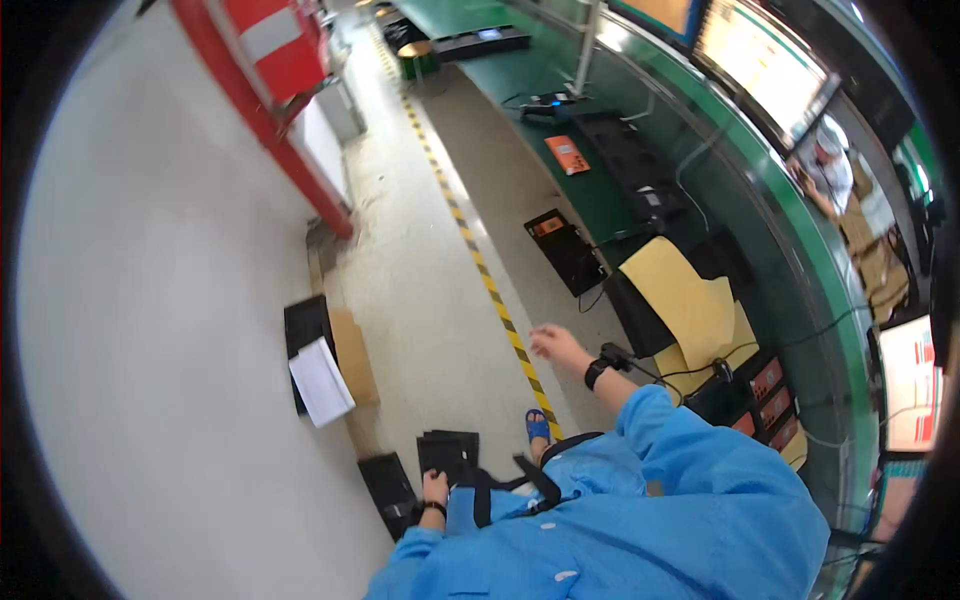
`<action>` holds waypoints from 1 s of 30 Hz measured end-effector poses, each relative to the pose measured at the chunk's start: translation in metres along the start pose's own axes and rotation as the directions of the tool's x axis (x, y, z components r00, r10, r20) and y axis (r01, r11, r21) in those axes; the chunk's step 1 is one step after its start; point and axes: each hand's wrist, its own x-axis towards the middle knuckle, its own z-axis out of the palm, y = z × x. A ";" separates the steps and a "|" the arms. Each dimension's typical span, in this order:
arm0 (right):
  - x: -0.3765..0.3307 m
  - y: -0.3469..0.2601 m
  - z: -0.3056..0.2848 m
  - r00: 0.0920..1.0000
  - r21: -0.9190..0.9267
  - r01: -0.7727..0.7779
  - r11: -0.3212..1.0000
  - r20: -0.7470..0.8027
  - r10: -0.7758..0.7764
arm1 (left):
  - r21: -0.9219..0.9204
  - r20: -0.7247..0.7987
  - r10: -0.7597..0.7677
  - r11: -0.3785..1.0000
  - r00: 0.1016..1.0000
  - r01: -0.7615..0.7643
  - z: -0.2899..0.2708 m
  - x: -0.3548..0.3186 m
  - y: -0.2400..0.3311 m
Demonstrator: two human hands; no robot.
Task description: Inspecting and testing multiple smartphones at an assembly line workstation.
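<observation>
My left hand (435, 487) hangs low beside my body, its fingers curled closed. It overlaps the lower edge of several flat black panels (449, 452); whether it grips them or only passes in front, I cannot make out. Another flat black piece (387, 482) lies next to them by the white wall. My right hand (556, 346) is out in front over the walkway, fingers loosely apart, with nothing in it. A dark band (597, 373) circles that wrist. Right of this hand, yellow sheets (682, 300) lie over dark items at the bench.
A yellow-and-black floor stripe (480, 262) runs along the walkway, with my blue sandal (538, 425) beside it. White papers (322, 381) and cardboard (352, 357) lean by the wall (180, 300). A red post (270, 135) stands ahead. A person (830, 165) is beyond the green bench (510, 85).
</observation>
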 end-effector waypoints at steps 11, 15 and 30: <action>0.090 -0.041 -0.088 0.911 0.230 -0.007 0.973 -0.401 0.101 | 0.020 0.368 0.570 0.785 0.735 -0.619 0.065 0.076 0.531; 0.228 -0.076 -0.143 0.780 0.019 0.205 0.979 -0.607 -0.151 | 0.005 0.538 0.621 0.674 0.570 -0.739 0.079 0.077 0.597; 0.412 -0.190 -0.289 0.666 -0.770 -0.201 0.606 -0.561 -0.491 | 0.088 0.658 0.629 0.481 0.414 -0.872 0.075 0.255 0.901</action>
